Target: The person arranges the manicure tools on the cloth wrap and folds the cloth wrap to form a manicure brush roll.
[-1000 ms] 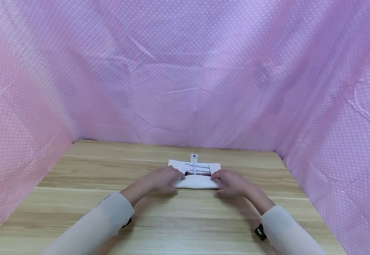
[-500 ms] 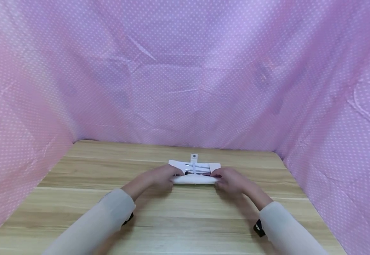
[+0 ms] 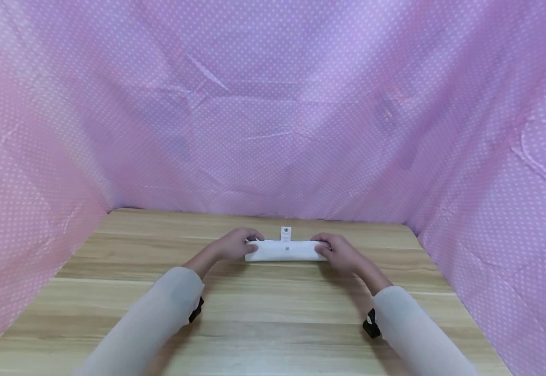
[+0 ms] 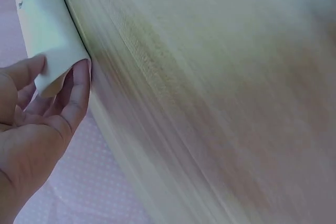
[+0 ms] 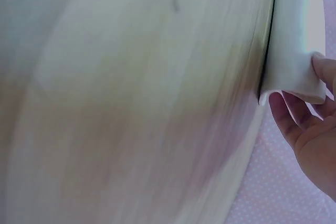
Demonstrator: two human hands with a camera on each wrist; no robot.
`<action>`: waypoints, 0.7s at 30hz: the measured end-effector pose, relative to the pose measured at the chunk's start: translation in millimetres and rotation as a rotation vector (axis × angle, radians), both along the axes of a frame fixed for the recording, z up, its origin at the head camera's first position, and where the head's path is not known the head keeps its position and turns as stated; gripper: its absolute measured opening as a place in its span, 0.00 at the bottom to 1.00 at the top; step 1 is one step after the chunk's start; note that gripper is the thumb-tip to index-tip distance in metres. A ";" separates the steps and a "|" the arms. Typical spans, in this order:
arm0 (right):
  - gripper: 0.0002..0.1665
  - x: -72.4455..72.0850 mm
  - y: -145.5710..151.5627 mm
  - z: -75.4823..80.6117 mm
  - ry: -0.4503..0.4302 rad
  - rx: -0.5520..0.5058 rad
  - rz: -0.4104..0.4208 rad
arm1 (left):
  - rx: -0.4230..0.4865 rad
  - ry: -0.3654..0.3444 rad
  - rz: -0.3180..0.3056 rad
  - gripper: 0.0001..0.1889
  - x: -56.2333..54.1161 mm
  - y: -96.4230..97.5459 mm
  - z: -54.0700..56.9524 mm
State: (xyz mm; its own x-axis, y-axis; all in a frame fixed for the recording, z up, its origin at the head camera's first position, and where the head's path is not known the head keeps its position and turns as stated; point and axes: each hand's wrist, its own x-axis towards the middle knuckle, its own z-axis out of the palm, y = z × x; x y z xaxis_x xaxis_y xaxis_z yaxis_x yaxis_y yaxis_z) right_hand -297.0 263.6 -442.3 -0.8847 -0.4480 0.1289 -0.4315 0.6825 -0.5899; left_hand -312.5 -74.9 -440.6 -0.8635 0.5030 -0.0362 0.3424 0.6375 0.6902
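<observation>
A white makeup brush roll (image 3: 273,251), folded over into a narrow band, lies across the far middle of the table. My left hand (image 3: 236,244) holds its left end, thumb on top, and my right hand (image 3: 342,255) holds the right end the same way. A small snap shows on the folded face, and a strap (image 3: 286,233) with another snap sticks out at the far side. In the left wrist view the roll's end (image 4: 50,35) curves open between thumb and fingers. The right wrist view shows the other end (image 5: 296,51) likewise pinched. The brushes are hidden inside.
The wood-grain table (image 3: 273,324) stretches in front of and beside the roll. Pink polka-dot cloth (image 3: 273,130) hangs behind the table and along both sides. A black wrist-worn device (image 3: 372,325) shows under the right sleeve.
Both hands have moved away from me, folding the near edge of the roll over. The brushes, visible before, are now covered, and a snap has come into view on top.
</observation>
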 end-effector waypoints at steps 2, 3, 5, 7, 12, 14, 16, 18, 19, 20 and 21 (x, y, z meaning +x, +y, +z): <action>0.15 -4.0 -2.6 -1.2 0.010 -0.029 -0.017 | 0.031 -0.015 0.040 0.13 -4.0 0.6 -2.6; 0.15 -5.5 -3.9 -1.5 0.004 -0.044 -0.028 | 0.043 -0.019 0.053 0.13 -6.0 1.2 -4.0; 0.15 -8.1 -5.8 -1.9 -0.001 -0.054 -0.045 | 0.055 -0.018 0.079 0.12 -10.3 2.8 -7.3; 0.15 -10.9 -7.4 -2.5 -0.012 -0.057 -0.063 | 0.068 -0.013 0.101 0.11 -14.1 5.2 -10.5; 0.16 -20.8 -10.3 -7.1 -0.029 -0.053 -0.112 | 0.065 0.023 0.170 0.10 -18.3 10.7 -15.4; 0.16 -24.5 -11.1 -9.1 -0.045 -0.059 -0.136 | 0.046 0.043 0.190 0.10 -18.4 12.6 -15.8; 0.15 -27.7 -11.4 -10.9 -0.068 -0.069 -0.175 | 0.014 0.057 0.197 0.10 -17.7 14.7 -15.5; 0.14 -30.1 -11.2 -12.2 -0.075 -0.070 -0.207 | -0.022 0.066 0.202 0.11 -17.1 16.3 -14.7; 0.13 -31.1 -11.2 -12.6 -0.076 -0.072 -0.221 | -0.032 0.062 0.206 0.11 -16.9 17.0 -14.3; 0.13 -32.1 -11.3 -13.0 -0.077 -0.075 -0.236 | -0.038 0.050 0.213 0.11 -16.4 17.6 -13.9; 0.12 -33.0 -11.7 -13.3 -0.078 -0.077 -0.250 | -0.044 0.043 0.221 0.11 -16.1 17.9 -13.5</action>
